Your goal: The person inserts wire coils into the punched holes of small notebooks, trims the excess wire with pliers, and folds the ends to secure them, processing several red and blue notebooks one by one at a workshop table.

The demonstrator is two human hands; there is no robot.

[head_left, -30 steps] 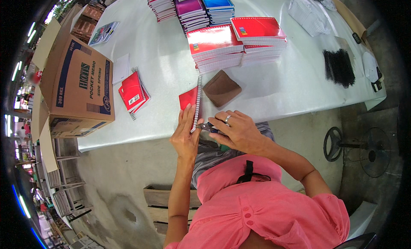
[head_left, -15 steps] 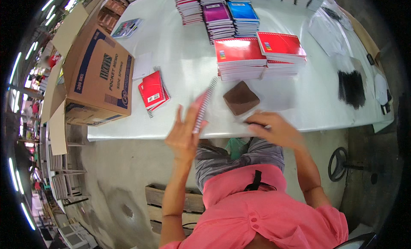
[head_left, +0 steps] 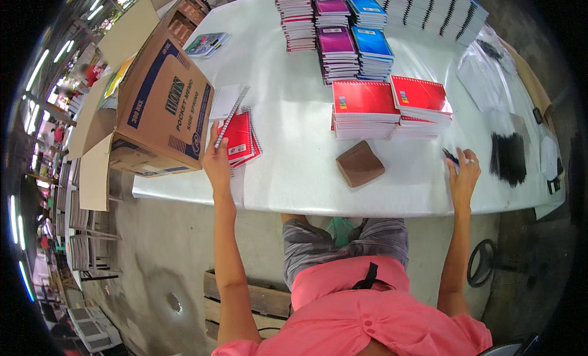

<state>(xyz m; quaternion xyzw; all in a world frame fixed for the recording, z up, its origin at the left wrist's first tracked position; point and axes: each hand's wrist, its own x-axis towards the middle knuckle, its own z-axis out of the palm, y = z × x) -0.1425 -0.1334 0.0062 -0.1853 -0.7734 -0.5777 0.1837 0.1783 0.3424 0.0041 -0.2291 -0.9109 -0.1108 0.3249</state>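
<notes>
My left hand is closed on a spiral notebook held edge-on, so mostly its coil edge shows. This notebook is over a few red spiral notebooks lying beside the cardboard box. On the right side of the table my right hand grips a small dark tool; its exact kind is hidden by the fingers. Between the hands lies a brown square block. Behind it stand two stacks of red notebooks, which neither hand touches.
An open cardboard box stands at the table's left. Purple notebooks and blue notebooks are stacked at the back, beside a row of spiral-bound books. A bundle of thin black strands lies at the right.
My left hand has carried the spiral notebook left to the red notebooks by the box. My right hand, with the dark tool, has moved right, away from the brown block.
</notes>
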